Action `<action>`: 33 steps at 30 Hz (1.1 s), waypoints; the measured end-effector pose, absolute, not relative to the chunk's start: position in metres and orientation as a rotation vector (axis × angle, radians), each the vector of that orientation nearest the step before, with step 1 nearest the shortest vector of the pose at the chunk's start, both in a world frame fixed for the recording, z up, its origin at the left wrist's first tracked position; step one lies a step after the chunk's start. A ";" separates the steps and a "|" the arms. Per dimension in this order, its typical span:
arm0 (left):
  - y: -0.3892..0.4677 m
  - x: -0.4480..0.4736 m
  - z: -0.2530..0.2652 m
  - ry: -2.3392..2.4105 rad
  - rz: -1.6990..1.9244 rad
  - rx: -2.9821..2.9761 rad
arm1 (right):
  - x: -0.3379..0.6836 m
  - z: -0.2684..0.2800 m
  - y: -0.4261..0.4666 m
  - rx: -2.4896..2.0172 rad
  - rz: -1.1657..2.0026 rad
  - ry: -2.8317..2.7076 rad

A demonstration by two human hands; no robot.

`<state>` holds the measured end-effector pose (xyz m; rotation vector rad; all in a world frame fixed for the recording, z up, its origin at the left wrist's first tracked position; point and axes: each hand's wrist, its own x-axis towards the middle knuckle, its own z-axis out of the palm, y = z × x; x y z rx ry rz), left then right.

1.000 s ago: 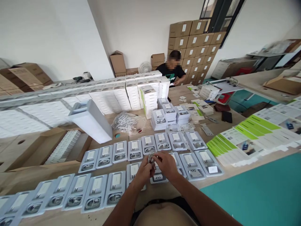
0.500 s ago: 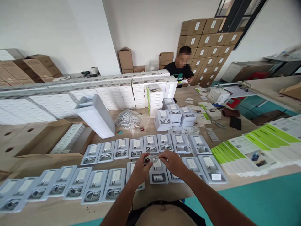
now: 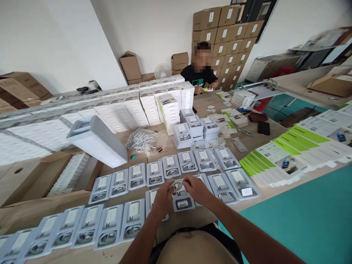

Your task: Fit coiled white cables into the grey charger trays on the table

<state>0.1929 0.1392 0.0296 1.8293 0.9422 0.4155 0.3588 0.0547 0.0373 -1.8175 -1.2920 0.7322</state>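
Between my two hands is a coiled white cable [image 3: 176,187], held above a grey plastic tray [image 3: 183,210]. My left hand [image 3: 163,198] grips the coil from its left side. The fingers of my right hand [image 3: 194,187] pinch the coil at its right side. That tray holds a white charger, partly hidden by the hands, and its lower compartment shows a small dark piece with a white mark. Around my hands stand rows of similar trays, such as a tray [image 3: 132,219] with a white charger and a coiled cable in it.
Behind the rows lie a bag of cables [image 3: 145,141], a tall stack of nested trays [image 3: 100,141] and a carton [image 3: 41,179] of white pieces. Green-and-white boxes [image 3: 291,146] line the right. A co-worker [image 3: 199,75] sits across the table, beyond walls of white boxes [image 3: 129,110].
My view has turned to the right, so the scene sits further left. My hands still hold the cable coil over the same tray. The co-worker's hands have lowered to the table.
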 end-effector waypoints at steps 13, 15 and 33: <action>0.135 0.197 0.013 0.910 0.605 1.365 | 0.324 0.014 0.067 -1.503 0.988 -0.813; 0.136 0.198 0.014 0.898 0.614 1.354 | 0.326 0.015 0.064 -1.647 0.711 -0.988; 0.126 0.255 0.005 0.737 0.063 1.683 | 0.435 -0.030 0.015 -1.590 1.027 -0.920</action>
